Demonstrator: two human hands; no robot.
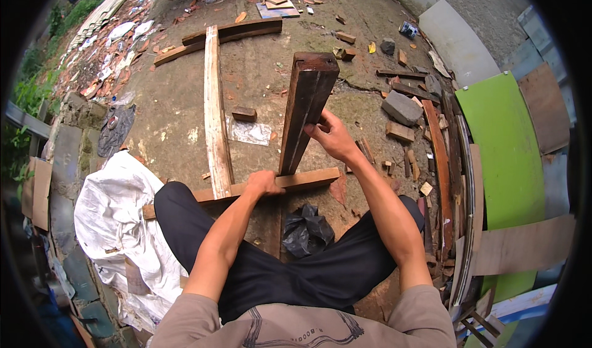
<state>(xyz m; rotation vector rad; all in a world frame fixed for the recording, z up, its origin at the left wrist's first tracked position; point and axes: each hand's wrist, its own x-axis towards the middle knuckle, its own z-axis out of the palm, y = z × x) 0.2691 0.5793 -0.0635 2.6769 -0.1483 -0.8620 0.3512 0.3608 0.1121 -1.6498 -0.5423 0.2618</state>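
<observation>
A dark brown wooden post [306,110] stands up from a lighter brown wooden beam [311,177] lying in front of my knees. My right hand [333,137] grips the post's right side partway up, thumb on the near face and the other fingers mostly hidden behind. At the foot of the post, my left hand [265,183] is closed over the beam, its fingertips partly out of sight. To the left, a pale, worn wooden bar [216,110] runs from this beam to a dark beam [253,30] farther off. How the post meets the beam is hidden.
A black plastic bag [307,231] lies between my legs, and a white cloth [117,225] is heaped at left. A small wood block [244,114] sits beside a clear plastic sheet [250,132]. Grey stone [402,107], scrap planks [439,169] and a green board [502,163] line the right.
</observation>
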